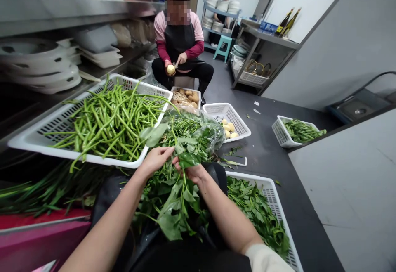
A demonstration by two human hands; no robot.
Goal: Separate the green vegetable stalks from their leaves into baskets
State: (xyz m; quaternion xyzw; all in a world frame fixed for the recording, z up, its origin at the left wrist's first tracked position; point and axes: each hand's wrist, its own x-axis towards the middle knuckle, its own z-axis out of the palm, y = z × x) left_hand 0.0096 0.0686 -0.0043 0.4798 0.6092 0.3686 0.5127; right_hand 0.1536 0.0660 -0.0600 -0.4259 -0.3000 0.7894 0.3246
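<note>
Over my lap, my left hand [156, 159] is closed, thumb and fingers pinched at the upper part of a leafy green stem [172, 138]. Just to its right and slightly lower, my right hand [195, 173] curls around the same leafy greens [173, 212], whose broad leaves hang down below it. Leaves partly hide the right fingertips. Beyond both hands lies a clear plastic bag [216, 129] with more greens. A white basket [280, 206] of picked leaves stands on the floor to the right of my right forearm.
A white basket [77, 155] heaped with long green beans [114, 119] is at the left. Ahead, a seated person [179, 41] peels a potato behind a box of potatoes [187, 98]. Peeled potatoes sit in another basket [241, 119]. Metal shelving [77, 10] runs along the left.
</note>
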